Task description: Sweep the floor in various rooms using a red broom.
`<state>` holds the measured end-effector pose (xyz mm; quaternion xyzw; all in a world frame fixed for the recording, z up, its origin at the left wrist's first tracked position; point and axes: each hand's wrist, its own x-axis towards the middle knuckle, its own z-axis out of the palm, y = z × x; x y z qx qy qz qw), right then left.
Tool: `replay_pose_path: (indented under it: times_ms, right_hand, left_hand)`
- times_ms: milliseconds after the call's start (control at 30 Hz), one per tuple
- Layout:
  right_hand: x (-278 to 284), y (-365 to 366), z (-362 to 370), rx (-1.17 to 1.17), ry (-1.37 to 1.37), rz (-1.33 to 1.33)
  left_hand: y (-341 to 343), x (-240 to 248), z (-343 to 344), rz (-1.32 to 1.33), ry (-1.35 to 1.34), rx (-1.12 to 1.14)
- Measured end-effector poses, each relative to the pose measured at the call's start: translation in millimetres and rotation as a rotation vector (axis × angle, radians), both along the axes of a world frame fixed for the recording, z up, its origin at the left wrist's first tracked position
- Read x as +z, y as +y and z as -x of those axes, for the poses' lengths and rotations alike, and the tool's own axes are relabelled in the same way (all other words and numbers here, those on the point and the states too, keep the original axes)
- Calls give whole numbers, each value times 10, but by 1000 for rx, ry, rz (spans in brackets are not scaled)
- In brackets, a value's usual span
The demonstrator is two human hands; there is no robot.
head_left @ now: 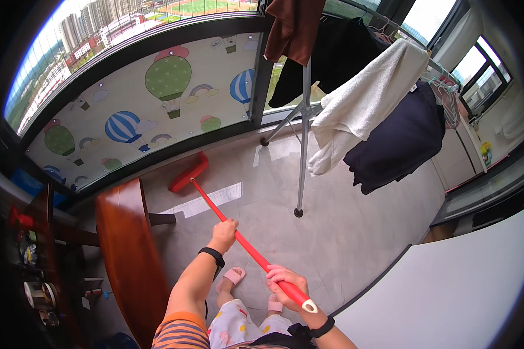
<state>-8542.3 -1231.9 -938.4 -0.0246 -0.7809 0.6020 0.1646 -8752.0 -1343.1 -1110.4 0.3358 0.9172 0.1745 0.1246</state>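
A red broom [216, 209] slants across the grey tiled floor, its wide red head resting near the foot of the balcony wall. Partway down the handle, my left hand [223, 235] is closed around it. My right hand [286, 282] grips the handle near its top end, just below the pale tip with a hanging hole. The head's bristles are hard to make out from above.
A brown wooden bench [125, 244] stands left of the broom. Ahead to the right, a folding drying rack [304, 145] holds a white towel [370, 99] and dark clothes [399, 136]. A white surface [448, 285] fills the lower right.
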Motion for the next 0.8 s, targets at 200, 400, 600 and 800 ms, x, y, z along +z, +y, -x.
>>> replay_pose_path:
  times_ms: [200,400,600,800]
  right_hand:
    - [1169,627,-168,-254,-35,-118]
    - [1465,665,-46,-512,151,-46]
    - [162,879,768,-484,28,-93]
    - [1041,890,-464,-705,-119,-32]
  left_hand:
    - [771,915,-297,-81,-299,-486]
    - [1432,1453,113,-100,-187,-740]
    - [1958,369,1005,62,-228,-474]
    - [2071,603,-435,-50,-442,-871]
